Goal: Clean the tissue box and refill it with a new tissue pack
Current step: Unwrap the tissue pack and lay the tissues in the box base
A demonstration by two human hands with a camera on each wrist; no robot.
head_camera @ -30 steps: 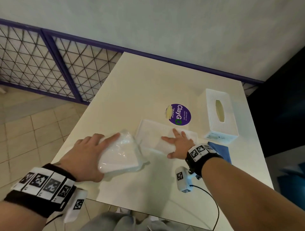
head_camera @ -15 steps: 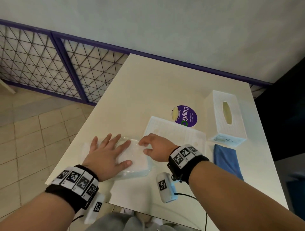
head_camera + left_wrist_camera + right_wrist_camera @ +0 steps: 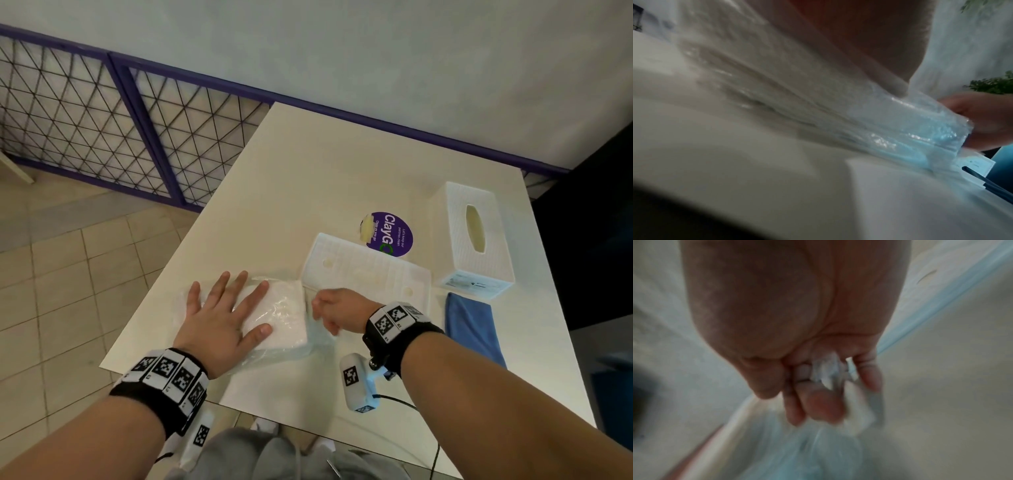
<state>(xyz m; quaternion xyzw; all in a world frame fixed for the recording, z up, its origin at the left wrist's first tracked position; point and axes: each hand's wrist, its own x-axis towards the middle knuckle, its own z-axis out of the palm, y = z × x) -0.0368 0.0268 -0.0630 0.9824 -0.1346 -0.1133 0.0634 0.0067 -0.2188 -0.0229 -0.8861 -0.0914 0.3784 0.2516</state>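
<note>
Tissue pack (image 3: 277,317), white sheets in clear plastic wrap, lies flat on the bench (image 3: 308,178) at lower centre of the head view, near the bench's lower left edge. The left hand (image 3: 219,318) lies on top of it with fingers spread and straight, palm pressing it down. At the pack's right end the right hand (image 3: 337,310) has its fingers curled, its grip pinching a bunch of the loose wrap; the right wrist view, though blurred, shows crumpled plastic caught between the fingers (image 3: 818,405). In the left wrist view the wrap (image 3: 900,129) stretches, tinted blue, toward that hand.

Just beyond the pack, to its upper right, lies a flat white ribbed panel (image 3: 370,274), its near corner close to the right hand. A round purple sticker (image 3: 390,233) shows on the bench behind the panel. Right of that stands the white tissue box (image 3: 476,236), slot facing up, well apart from the pack. A folded blue cloth (image 3: 472,325) lies below the box, beside the right wrist.
</note>
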